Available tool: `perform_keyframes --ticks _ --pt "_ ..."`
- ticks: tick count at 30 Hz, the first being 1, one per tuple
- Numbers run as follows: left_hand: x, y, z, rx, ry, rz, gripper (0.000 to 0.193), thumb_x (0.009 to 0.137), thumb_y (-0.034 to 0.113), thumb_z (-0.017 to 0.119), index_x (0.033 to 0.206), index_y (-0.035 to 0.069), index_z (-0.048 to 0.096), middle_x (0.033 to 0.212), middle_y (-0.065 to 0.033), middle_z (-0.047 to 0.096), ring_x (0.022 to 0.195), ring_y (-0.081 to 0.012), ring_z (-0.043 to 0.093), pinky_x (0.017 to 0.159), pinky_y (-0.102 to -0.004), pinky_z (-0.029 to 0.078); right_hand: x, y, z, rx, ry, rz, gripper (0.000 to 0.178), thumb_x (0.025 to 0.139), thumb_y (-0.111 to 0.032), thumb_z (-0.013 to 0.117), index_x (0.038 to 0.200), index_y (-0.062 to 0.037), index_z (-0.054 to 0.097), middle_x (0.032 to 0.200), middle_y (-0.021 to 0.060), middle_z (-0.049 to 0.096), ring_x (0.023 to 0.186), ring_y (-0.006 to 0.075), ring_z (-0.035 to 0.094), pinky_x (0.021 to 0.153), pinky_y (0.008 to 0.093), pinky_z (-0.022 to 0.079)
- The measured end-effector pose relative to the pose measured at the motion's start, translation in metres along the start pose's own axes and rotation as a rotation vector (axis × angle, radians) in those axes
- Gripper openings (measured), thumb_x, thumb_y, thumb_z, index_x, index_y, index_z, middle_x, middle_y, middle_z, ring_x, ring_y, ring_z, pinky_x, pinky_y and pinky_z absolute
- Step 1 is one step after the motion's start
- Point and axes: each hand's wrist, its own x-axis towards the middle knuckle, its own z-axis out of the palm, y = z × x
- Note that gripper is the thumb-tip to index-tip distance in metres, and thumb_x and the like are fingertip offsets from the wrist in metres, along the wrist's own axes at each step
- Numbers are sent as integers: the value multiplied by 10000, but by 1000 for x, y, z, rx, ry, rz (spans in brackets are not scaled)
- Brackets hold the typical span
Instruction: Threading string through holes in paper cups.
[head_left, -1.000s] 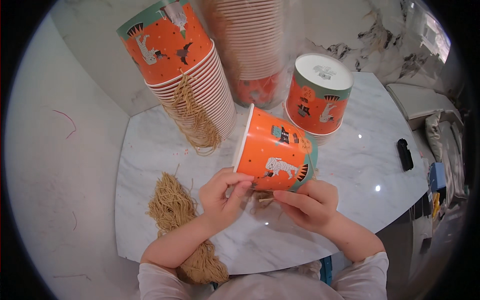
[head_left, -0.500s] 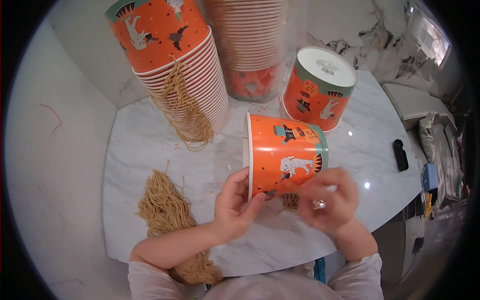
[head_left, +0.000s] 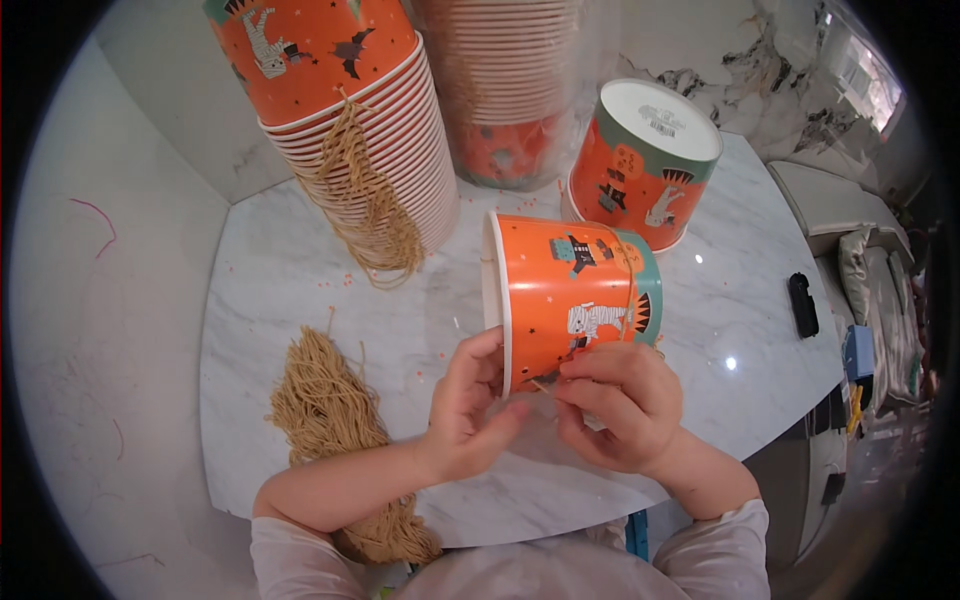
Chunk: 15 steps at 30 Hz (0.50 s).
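An orange paper bucket (head_left: pixel 540 290) with a green base band and cartoon figures lies on its side, tilted, in front of me. My left hand (head_left: pixel 470 405) grips its white rim, fingers partly behind the edge and the thumb below. A tan string (head_left: pixel 632 275) runs round the bucket near its base. My right hand (head_left: pixel 625 405) is closed in a pinch against the bucket's lower side, with a short string end poking out from the fingertips. Beside my left forearm lies a thick bundle of tan strings (head_left: pixel 325 400), partly under the arm.
A tall stack of nested buckets (head_left: pixel 400 170) stands at the back left, tan strings (head_left: pixel 375 210) hanging over it. Behind is a plastic-wrapped stack (head_left: pixel 515 90). An upside-down bucket (head_left: pixel 640 185) stands at the back right. A black object (head_left: pixel 802 308) lies near the table's (head_left: pixel 750 250) right edge.
My right hand has moved left and down along the bucket, and the string now shows round the bucket's base end. My left hand keeps its grip on the rim. The view has shifted slightly.
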Motion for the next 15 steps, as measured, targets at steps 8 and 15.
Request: perform_keyframes --ticks 8,15 --pt "-2 -1 -5 -18 -80 -21 668 926 -55 473 1531 -5 195 1485 -191 452 1372 -274 491 1122 -460 439 -2 0 0 37 57 14 348 615 0 819 936 -72 707 975 61 690 794 228 678 632 330 538" --pt "-2 -1 -6 -77 -102 -23 623 956 -57 417 1537 -32 191 1493 -228 456 1395 -304 477 1163 -463 388 -1 0 2 0 61 -6 375 587 13 814 936 -82 712 975 58 698 752 219 676 622 322 537"
